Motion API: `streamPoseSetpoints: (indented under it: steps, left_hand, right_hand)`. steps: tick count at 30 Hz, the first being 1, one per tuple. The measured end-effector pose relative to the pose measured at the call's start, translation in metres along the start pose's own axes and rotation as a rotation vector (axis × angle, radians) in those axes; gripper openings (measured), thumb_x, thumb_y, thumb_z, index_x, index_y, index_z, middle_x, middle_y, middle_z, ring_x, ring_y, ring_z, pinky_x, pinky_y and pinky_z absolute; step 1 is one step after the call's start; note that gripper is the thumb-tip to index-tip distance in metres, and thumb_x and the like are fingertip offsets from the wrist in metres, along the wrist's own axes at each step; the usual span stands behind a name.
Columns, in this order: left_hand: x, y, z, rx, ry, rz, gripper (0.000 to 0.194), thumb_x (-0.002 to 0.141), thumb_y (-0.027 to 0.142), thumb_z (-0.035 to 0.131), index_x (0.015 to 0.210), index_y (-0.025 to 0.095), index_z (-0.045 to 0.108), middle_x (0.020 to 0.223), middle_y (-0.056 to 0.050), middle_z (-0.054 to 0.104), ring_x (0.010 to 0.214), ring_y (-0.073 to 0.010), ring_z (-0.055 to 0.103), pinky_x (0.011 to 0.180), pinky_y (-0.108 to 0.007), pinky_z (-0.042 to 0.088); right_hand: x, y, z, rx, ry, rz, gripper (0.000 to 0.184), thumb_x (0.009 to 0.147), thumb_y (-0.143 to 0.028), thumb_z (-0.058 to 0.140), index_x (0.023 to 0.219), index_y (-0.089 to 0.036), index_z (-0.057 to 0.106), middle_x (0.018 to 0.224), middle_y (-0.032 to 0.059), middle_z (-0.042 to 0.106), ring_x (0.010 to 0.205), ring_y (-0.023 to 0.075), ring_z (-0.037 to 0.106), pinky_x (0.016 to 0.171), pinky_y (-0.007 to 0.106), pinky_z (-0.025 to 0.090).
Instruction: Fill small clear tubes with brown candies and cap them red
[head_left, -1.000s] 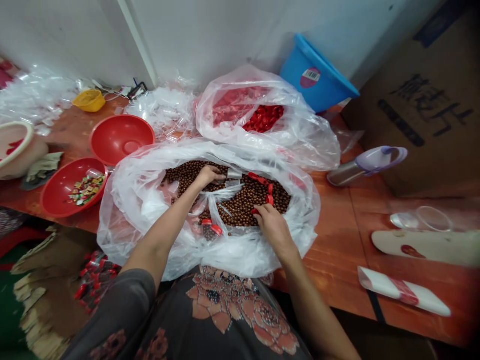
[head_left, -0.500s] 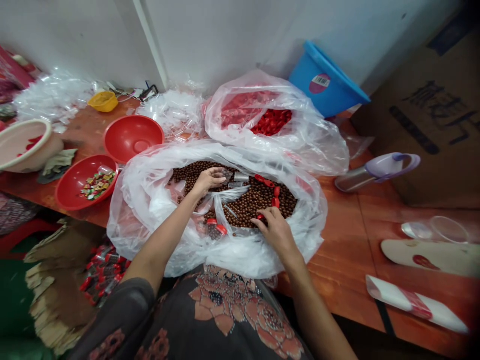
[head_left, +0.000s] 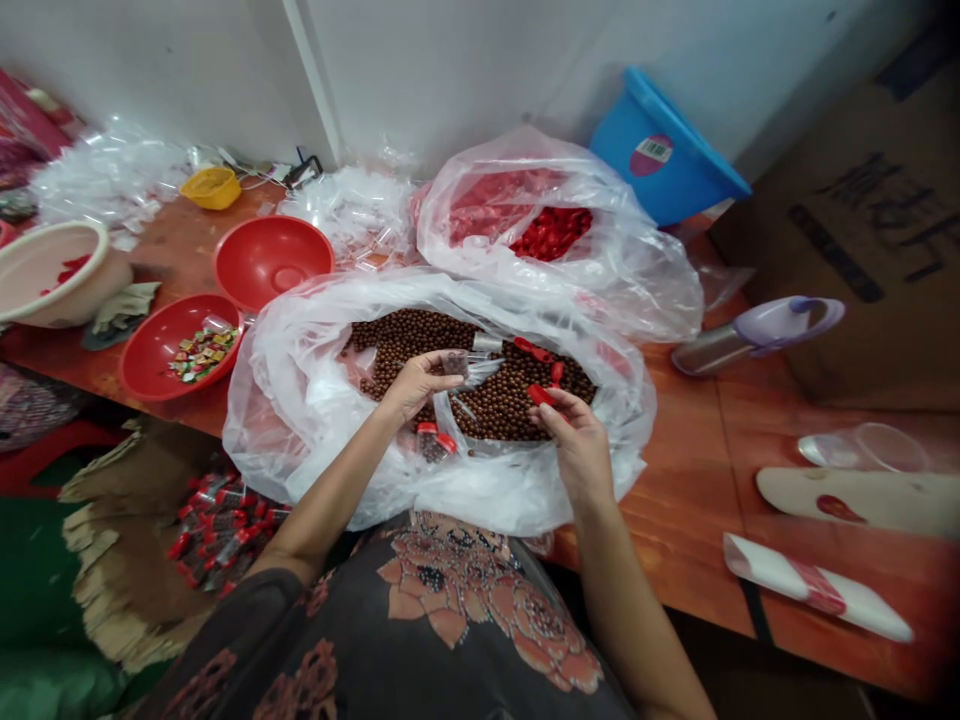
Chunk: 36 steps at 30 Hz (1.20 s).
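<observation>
Left of the big clear bag [head_left: 300, 400] there's a red bowl [head_left: 133, 368] of wrapped candies [head_left: 202, 355] — then inside the bag, the left hand [head_left: 416, 385] lies palm-up, fingers curled round a small clear vial [head_left: 456, 363] above the brown beads [head_left: 510, 410], while the right hand [head_left: 574, 440] pinches a red cap [head_left: 541, 395] — another bag [head_left: 630, 280] sits behind the first.

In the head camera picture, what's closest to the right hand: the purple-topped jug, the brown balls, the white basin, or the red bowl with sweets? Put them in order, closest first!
1. Brown balls: right beside the right hand, to its left.
2. Purple-topped jug: off to the right.
3. Red bowl with sweets: far over on the left.
4. White basin: farthest, at the left edge.
</observation>
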<state>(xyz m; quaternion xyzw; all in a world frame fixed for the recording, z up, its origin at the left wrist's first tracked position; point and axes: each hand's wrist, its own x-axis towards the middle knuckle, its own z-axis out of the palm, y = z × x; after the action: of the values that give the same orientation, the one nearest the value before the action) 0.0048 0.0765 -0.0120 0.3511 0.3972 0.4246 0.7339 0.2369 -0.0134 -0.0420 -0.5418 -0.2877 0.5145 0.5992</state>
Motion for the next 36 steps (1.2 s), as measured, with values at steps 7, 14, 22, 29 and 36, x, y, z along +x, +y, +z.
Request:
streamPoseSetpoints:
  steps: [7,14,22,29,36]
  left_hand:
    - [-0.011,-0.005,0.015,0.245,-0.093,0.014,0.045,0.059,0.018,0.086,0.102,0.016,0.075,0.102,-0.006,0.074,0.091,-0.0166,0.067,0.095,-0.034,0.047]
    - [-0.018,-0.012,0.026,0.213,-0.138,-0.036,0.045,0.06,0.015,0.083,0.105,0.019,0.075,0.109,-0.006,0.074,0.096,-0.0175,0.067,0.096,-0.033,0.047]
    - [-0.021,-0.015,0.03,0.166,-0.145,-0.086,0.045,0.058,0.01,0.082,0.102,0.018,0.076,0.102,-0.005,0.075,0.091,-0.0174,0.068,0.093,-0.033,0.048]
    - [-0.03,-0.014,0.029,0.088,-0.254,-0.176,0.043,0.067,0.013,0.074,0.11,0.015,0.074,0.103,-0.008,0.074,0.087,-0.0167,0.068,0.086,-0.032,0.052]
    - [-0.037,-0.022,0.022,0.135,-0.264,-0.206,0.042,0.073,0.023,0.077,0.114,0.015,0.073,0.109,-0.011,0.073,0.087,-0.0166,0.068,0.082,-0.029,0.054]
  right_hand:
    - [-0.001,-0.013,0.011,0.202,-0.081,0.151,0.04,0.069,-0.036,0.083,0.105,-0.024,0.071,0.089,-0.0003,0.076,0.074,0.0104,0.069,0.071,0.022,0.059]
    - [-0.004,-0.021,0.022,0.16,-0.175,0.146,0.039,0.067,-0.034,0.082,0.103,-0.027,0.071,0.098,-0.0002,0.075,0.07,0.0116,0.066,0.064,0.026,0.059]
    - [-0.005,-0.02,0.028,-0.039,-0.187,0.001,0.035,0.079,-0.05,0.068,0.103,-0.025,0.067,0.085,0.0007,0.067,0.068,0.0121,0.058,0.059,0.025,0.049]
    - [-0.003,-0.02,0.028,-0.072,-0.22,-0.039,0.034,0.084,-0.049,0.063,0.109,-0.027,0.065,0.075,-0.0035,0.06,0.063,0.0104,0.053,0.061,0.025,0.047]
    - [-0.006,-0.021,0.028,-0.244,-0.31,-0.073,0.035,0.088,-0.053,0.058,0.111,-0.027,0.059,0.067,-0.0052,0.052,0.054,0.0112,0.048,0.052,0.026,0.043]
